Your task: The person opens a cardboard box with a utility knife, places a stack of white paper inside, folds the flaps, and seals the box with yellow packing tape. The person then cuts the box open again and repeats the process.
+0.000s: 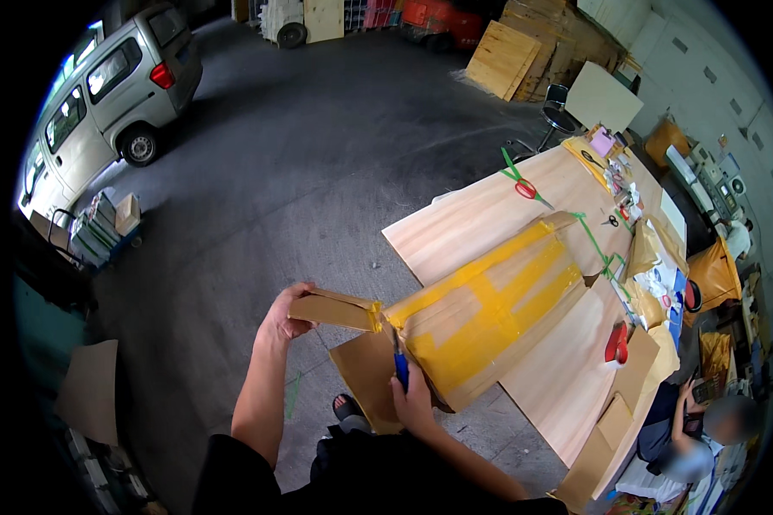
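Observation:
A long cardboard box point(532, 319), crossed with bands of yellow tape, lies over the edge of a wooden table. My left hand point(281, 316) is closed on the outer end of a narrow cardboard flap point(335, 311) that sticks out from the box's near left end. In my right hand point(415, 400) is a blue-handled cutter knife point(401, 367), its tip at the box corner beside the flap. Whether the blade is in the cardboard I cannot tell. Another cardboard panel point(361, 371) hangs below that end of the box.
On the tabletop point(442, 236) lie scissors with red and green handles point(526, 187), green strapping point(608, 257) and a red tape dispenser point(616, 343). A person point(696, 429) is at the right. A silver van point(116, 94) and a loaded trolley point(103, 227) stand left.

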The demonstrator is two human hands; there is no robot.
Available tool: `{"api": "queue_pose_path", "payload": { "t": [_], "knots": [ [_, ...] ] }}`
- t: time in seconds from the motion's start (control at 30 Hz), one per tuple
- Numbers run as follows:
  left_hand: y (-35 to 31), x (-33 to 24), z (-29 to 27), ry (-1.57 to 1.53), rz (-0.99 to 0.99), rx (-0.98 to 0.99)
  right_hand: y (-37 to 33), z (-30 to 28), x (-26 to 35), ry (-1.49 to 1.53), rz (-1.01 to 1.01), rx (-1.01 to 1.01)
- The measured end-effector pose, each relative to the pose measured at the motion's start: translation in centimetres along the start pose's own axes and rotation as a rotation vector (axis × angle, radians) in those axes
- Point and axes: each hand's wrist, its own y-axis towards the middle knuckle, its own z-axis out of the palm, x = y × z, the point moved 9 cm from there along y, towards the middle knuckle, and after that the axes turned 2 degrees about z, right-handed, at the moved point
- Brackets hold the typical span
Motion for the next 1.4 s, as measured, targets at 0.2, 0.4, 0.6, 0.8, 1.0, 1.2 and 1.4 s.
{"api": "queue_pose_path", "payload": {
  "t": [0.2, 0.4, 0.6, 0.8, 1.0, 1.2, 1.4],
  "knots": [
    [-1.2, 0.7, -1.2, 0.229, -0.129, -0.01, 3.1, 2.1, -1.7, -0.113, -0.03, -0.121],
    [-2.9, 2.2, -3.4, 0.219, -0.192, 0.015, 4.3, 4.3, -5.6, -0.221, 0.002, -0.113],
    [-2.7, 0.7, 0.0, 0.15, -0.114, -0.083, 5.5, 3.6, -6.2, -0.38, -0.04, -0.103],
    [-3.3, 0.8, 0.4, 0.109, -0.1, -0.052, 7.1, 4.6, -3.8, -0.512, -0.064, -0.088],
    [-1.8, 0.4, -1.5, 0.194, -0.024, -0.086, 7.8, 5.9, -6.5, -0.501, 0.066, 0.061],
    [-0.6, 0.1, -0.5, 0.112, 0.025, -0.082, 7.3, 6.0, -8.1, -0.566, 0.023, 0.096],
    [0.1, 1.1, -2.7, -0.014, -0.059, 0.048, 7.1, 6.2, -9.8, -0.687, -0.066, -0.015]
  ]
}}
